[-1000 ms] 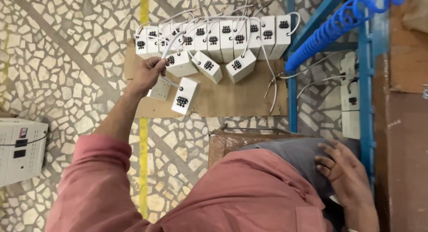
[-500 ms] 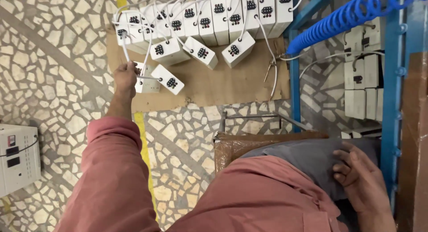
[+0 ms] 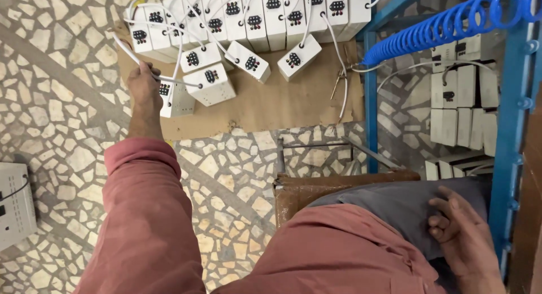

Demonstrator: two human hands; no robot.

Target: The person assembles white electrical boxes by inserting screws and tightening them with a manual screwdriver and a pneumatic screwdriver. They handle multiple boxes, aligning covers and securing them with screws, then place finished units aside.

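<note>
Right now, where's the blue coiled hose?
In the head view, the blue coiled hose runs along the upper right, beside the blue frame, above stacked white boxes.

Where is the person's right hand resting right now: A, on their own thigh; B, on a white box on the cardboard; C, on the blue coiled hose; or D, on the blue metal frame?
A: the right hand lies flat on the grey-trousered thigh, apart from the blue coiled hose and the blue metal frame, while the left hand reaches to the white boxes.
</note>
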